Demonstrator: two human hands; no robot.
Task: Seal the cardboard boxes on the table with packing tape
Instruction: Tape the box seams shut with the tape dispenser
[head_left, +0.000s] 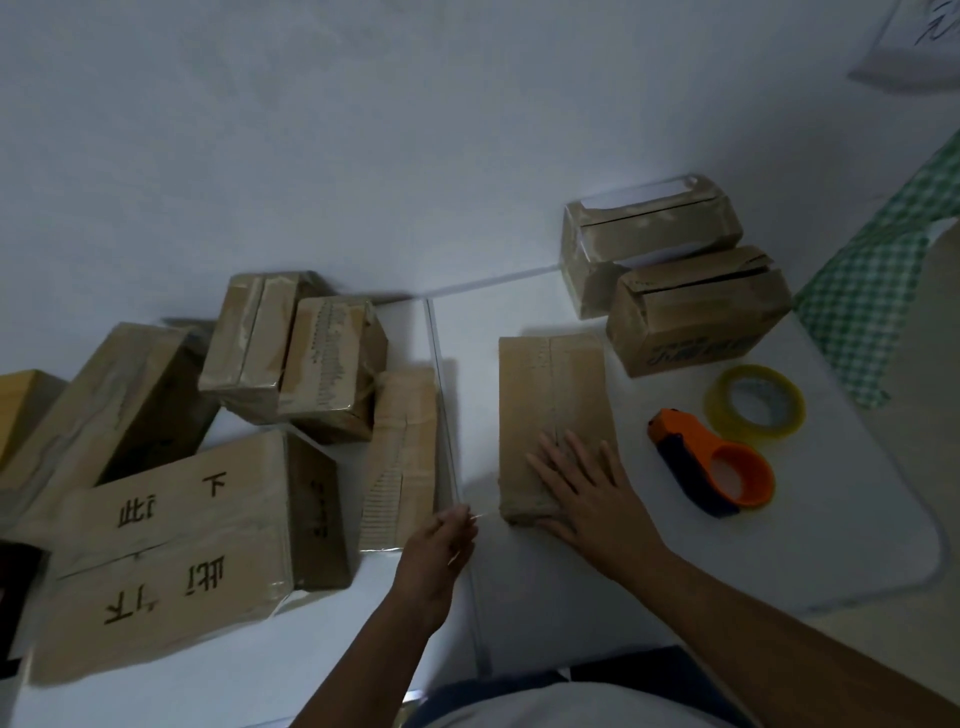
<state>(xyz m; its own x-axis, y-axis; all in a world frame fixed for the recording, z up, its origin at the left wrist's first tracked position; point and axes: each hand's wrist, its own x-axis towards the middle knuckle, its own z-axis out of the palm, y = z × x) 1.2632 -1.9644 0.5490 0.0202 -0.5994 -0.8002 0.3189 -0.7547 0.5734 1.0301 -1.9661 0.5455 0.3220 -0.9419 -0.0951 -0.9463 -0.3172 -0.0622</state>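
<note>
Left hand (441, 540) hovers just off the near-left corner of the middle box (556, 421), fingers curled; looks like it pinches a thin clear strip of tape, can't confirm. Right hand (582, 488) lies flat on the near end of that box, fingers straight and spread. Far left: pile of taped boxes, big printed box (171, 551) nearest. Middle box sits on the white table (857, 519). Further back, two boxes (696, 312) side by side, touching. Right of the middle box: orange tape dispenser (711, 462), with a clear tape roll (756, 402) just behind it.
</note>
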